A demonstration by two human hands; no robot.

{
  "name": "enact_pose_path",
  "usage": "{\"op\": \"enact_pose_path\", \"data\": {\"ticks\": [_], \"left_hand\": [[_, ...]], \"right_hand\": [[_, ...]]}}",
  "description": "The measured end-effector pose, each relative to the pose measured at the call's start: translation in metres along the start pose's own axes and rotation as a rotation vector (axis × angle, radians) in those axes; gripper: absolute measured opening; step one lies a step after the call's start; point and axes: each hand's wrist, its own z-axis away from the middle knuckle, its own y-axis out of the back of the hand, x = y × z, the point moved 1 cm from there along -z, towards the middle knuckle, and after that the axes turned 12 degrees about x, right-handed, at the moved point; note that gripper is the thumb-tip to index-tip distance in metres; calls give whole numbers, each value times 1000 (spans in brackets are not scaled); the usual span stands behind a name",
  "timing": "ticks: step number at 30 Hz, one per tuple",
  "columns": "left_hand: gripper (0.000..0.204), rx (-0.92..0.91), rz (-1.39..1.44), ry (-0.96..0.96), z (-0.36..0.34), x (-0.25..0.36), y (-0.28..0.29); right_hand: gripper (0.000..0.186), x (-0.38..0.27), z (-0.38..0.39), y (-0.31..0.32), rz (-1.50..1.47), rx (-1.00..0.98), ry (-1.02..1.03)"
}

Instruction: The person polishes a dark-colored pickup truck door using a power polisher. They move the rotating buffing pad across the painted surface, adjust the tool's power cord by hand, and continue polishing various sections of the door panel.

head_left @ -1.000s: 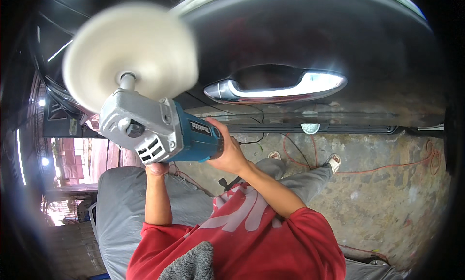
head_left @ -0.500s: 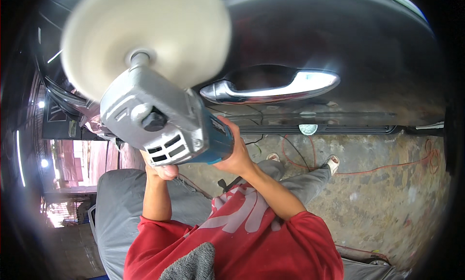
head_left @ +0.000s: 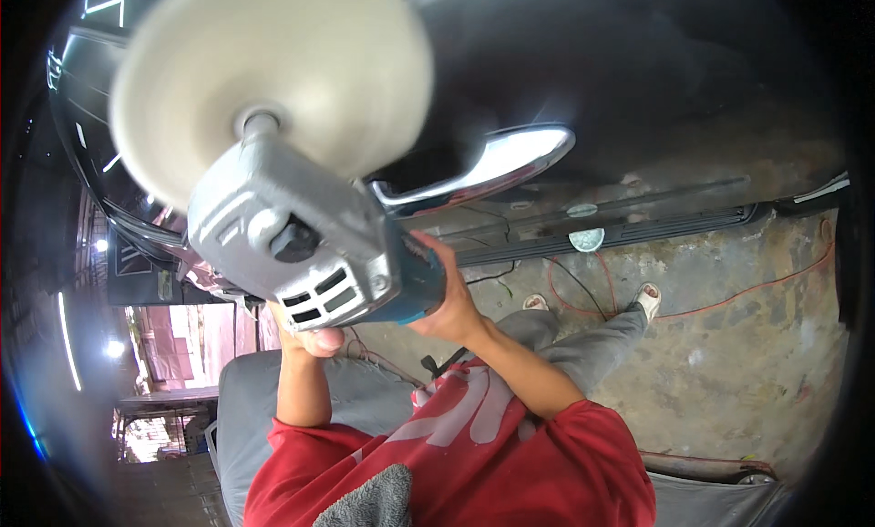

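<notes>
An electric polisher (head_left: 283,231) with a silver metal head and a blue body is held up in both my hands. Its round cream pad (head_left: 283,62) is blurred as if spinning and overlaps a glossy black car door (head_left: 656,81); I cannot tell whether pad and paint touch. My right hand (head_left: 456,299) is wrapped round the blue body. Beneath the metal head, my left hand (head_left: 317,339) is closed against the polisher, most of its fingers hidden. A chrome door handle (head_left: 524,156) lies just right of the pad, its left end partly covered.
A dark running board (head_left: 665,231) runs below the door. Red hose (head_left: 729,299) and a black cable (head_left: 574,281) lie on the stained concrete floor. Grey covering (head_left: 365,386) drapes something behind me. A grey towel (head_left: 369,500) rests on my red shirt.
My view has tilted, and the pad with the polisher has shifted left along the door relative to the chrome handle, covering more of its left end. Both hands keep their hold.
</notes>
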Motion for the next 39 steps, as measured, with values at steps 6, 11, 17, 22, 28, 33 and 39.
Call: {"op": "enact_pose_path", "data": {"ticks": [6, 11, 17, 22, 28, 33, 39], "left_hand": [[91, 110, -258, -218, 20, -64, 59], [91, 169, -238, -243, 23, -84, 76], [91, 132, -214, -264, 15, -76, 76], [90, -25, -215, -300, 2, -46, 47], [90, -124, -237, -321, 1, -27, 29], [90, -53, -276, -308, 3, -37, 53], [89, 33, -294, -290, 5, -50, 77]], "right_hand": [[92, 18, 11, -28, 90, -133, -102], [90, 34, 14, -44, 107, -211, -146], [90, 30, 8, -42, 43, -114, -14], [94, 24, 7, -30, -47, 12, 46], [105, 20, 4, -20, -115, 58, 135], [93, 28, 6, -34, -209, 97, 56], [91, 22, 5, -38, -41, -47, 57]]}}
